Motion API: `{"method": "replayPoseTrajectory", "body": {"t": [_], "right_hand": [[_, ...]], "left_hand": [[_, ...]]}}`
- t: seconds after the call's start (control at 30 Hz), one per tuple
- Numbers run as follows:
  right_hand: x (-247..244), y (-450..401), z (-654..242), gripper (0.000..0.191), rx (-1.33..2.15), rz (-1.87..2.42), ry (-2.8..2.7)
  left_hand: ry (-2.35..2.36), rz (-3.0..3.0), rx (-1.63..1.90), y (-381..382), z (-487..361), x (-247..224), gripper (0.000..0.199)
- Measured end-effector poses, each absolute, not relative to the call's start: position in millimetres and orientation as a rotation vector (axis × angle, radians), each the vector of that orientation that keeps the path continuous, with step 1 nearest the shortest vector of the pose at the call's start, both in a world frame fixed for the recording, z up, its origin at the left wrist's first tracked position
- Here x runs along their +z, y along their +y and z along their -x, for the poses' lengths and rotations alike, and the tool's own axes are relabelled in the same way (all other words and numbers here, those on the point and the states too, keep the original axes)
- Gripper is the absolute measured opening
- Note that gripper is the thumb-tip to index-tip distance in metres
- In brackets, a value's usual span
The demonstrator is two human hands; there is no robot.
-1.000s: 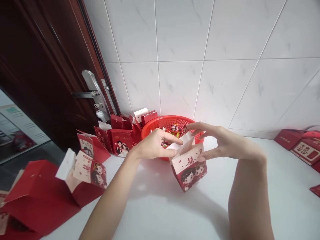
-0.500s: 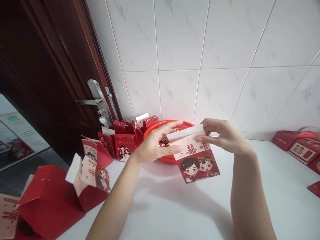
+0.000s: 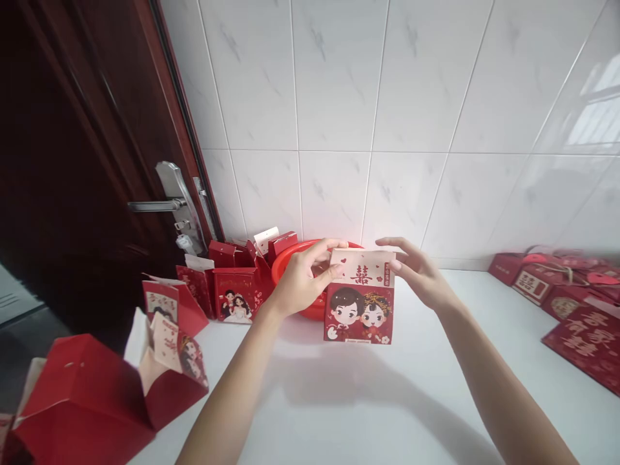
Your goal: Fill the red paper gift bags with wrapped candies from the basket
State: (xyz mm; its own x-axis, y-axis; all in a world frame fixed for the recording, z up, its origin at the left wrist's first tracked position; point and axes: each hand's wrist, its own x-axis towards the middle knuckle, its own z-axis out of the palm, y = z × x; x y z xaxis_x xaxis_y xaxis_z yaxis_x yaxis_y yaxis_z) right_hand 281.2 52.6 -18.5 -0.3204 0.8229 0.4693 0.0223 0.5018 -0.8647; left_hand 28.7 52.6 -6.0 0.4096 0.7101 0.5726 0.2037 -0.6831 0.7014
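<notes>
A red and cream gift box [image 3: 359, 313] with a cartoon couple on its front hangs upright above the white table. My left hand [image 3: 310, 274] pinches its upper left edge between thumb and fingers. At the upper right corner, the thumb of my right hand [image 3: 414, 268] touches or nearly touches the box, and its fingers are spread apart. Behind the box and my left hand stands a red plastic basket [image 3: 281, 259], mostly hidden.
Several open red boxes [image 3: 237, 296] line the left side, with a large red box [image 3: 84, 400] nearest. Flat and folded red boxes [image 3: 588, 339] lie at the right. A tiled wall [image 3: 334, 194] and a dark door [image 3: 92, 129] bound the white table [image 3: 368, 420].
The box has turned from tilted to upright, facing me squarely. My right hand has loosened its grip and opened its fingers. The view has shifted to the right.
</notes>
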Motion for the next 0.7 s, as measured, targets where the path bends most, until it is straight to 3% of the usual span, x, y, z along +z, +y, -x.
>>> {"method": "replayPoseTrajectory", "body": {"t": [0.13,0.7], "right_hand": [[-30.4,40.9,-289.2,0.059,1.036,0.709,-1.672],[-96.6,11.5,-315.9,0.051,0.895,1.039,-1.411]], "left_hand": [[0.741,-2.162,1.261,57.6,-38.5,-12.1,0.017],[0.775,-2.187,0.983,64.4,-97.2,-67.9,0.023]]}}
